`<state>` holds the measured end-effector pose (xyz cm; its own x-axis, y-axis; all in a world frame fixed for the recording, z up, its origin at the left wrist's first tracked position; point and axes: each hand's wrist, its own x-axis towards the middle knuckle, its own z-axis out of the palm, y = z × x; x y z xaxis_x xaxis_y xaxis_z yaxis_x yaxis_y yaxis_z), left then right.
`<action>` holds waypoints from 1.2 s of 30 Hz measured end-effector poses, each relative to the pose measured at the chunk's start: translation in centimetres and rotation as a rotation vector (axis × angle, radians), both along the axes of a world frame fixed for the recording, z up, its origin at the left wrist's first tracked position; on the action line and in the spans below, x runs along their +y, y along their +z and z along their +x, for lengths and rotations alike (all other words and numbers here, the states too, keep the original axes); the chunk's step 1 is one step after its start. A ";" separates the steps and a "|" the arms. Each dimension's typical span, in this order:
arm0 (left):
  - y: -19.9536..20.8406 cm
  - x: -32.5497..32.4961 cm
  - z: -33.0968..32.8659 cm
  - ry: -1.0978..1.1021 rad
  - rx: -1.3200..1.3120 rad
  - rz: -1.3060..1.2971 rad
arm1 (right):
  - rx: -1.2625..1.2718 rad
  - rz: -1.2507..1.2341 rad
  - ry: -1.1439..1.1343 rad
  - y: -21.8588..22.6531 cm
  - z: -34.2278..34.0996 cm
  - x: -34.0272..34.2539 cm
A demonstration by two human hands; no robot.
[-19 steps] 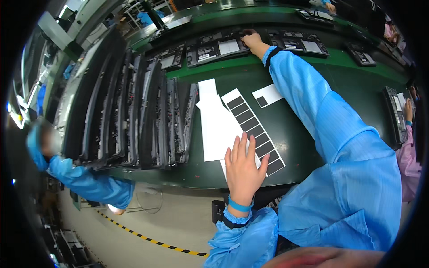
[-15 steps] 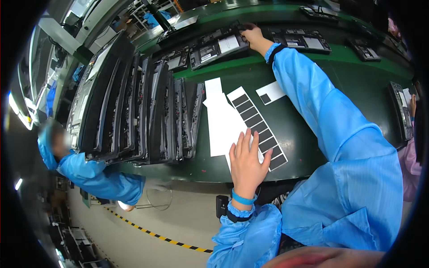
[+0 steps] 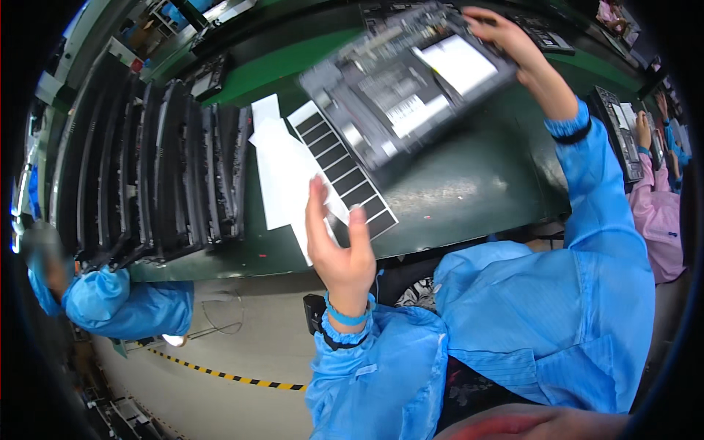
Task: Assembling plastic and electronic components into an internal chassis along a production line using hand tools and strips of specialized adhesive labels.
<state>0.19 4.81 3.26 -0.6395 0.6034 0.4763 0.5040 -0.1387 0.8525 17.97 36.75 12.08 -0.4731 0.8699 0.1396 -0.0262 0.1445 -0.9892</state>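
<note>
An opened laptop base (image 3: 392,84), dark with its circuit board, battery and a white label showing, hangs tilted over the green table. My right hand (image 3: 506,40) grips it by its far right corner. My left hand (image 3: 341,253) is raised near the table's front edge, thumb and fingers apart, holding nothing. Beyond it lies a white sheet of black rectangular stickers (image 3: 345,176), its upper right side partly covered by the laptop base. Plain white sheets (image 3: 279,180) overlap beside it on the left.
A long row of laptop bases (image 3: 169,169) stands on edge at the table's left. Another base (image 3: 620,139) lies at the right, by a person in pink (image 3: 656,220). A person in blue (image 3: 125,304) is at the left. More bases (image 3: 539,33) lie along the far side.
My right hand has lifted a laptop base from the far side and brought it nearer. My left hand has come up off the sticker sheet. The whole view has shifted to the right.
</note>
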 end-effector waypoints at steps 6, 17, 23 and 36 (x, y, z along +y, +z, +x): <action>0.1 1.6 4.6 -0.339 -0.483 -0.202 | -0.139 -0.060 0.041 -4.6 6.2 -4.6; 3.5 4.4 0.0 -0.057 0.554 -0.373 | -0.144 0.248 0.174 -1.4 1.8 -3.8; 0.0 12.2 -7.6 -0.301 0.692 -0.483 | -0.056 -0.032 0.380 -7.1 -10.6 -3.0; -1.2 12.1 -7.9 -0.300 0.732 -0.633 | -0.178 0.073 0.257 -8.4 -11.5 -3.8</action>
<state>-7.70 16.89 2.05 -0.0992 0.9688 0.2272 0.9508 0.0249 0.3087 6.45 32.92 3.72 -0.6985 0.7095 0.0928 0.1018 0.2269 -0.9686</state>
